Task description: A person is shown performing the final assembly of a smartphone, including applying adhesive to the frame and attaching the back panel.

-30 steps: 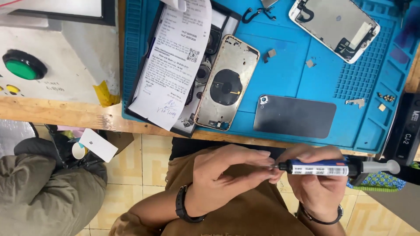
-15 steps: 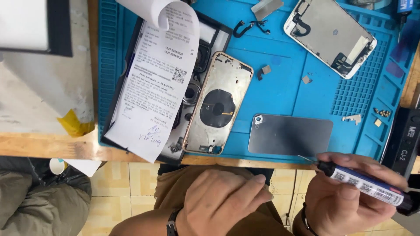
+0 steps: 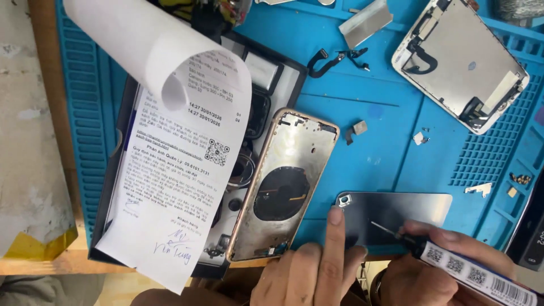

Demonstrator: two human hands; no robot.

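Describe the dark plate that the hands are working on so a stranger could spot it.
On the blue mat, look at the near edge, right of the gold-rimmed phone shell. The dark flat plate lies there, the only plain grey rectangle, with a small silver fitting at its left corner.

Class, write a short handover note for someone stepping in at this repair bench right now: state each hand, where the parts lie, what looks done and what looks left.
Left hand: forefinger stretched out, tip pressing the dark back plate near its camera-hole corner.
Right hand: grips a precision screwdriver, tip over the plate.
Parts: plate flat on the blue mat; gutted phone housing left of it, leaning on a black tray under a curled paper slip; screen assembly face down, upper right; loose screws and brackets scattered.
Done: phone is opened and stripped.
Left: everything still apart; nothing reassembled.
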